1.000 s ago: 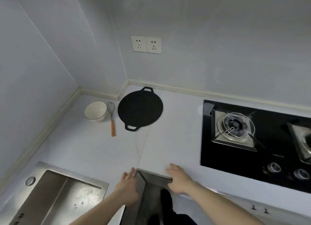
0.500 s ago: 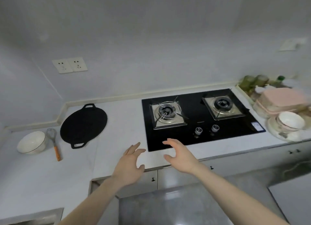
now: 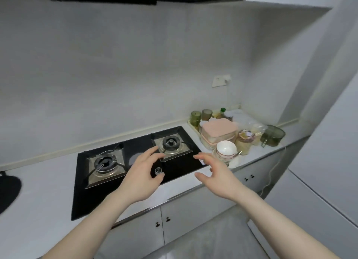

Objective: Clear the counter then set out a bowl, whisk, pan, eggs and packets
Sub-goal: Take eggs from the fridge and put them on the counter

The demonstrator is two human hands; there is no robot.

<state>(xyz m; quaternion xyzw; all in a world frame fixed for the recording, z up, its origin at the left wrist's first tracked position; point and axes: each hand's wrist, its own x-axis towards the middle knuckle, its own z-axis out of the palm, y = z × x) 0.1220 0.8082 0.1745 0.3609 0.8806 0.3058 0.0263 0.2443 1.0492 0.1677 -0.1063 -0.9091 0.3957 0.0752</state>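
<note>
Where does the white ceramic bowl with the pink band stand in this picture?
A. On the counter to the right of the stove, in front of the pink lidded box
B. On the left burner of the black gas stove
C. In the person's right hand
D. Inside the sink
A: the white ceramic bowl with the pink band stands on the counter right of the black gas stove, before the pink lidded box; both hands are empty.

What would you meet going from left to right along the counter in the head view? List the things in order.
Black pan → left burner → right burner → white bowl → pink container → green glass mug.
</note>
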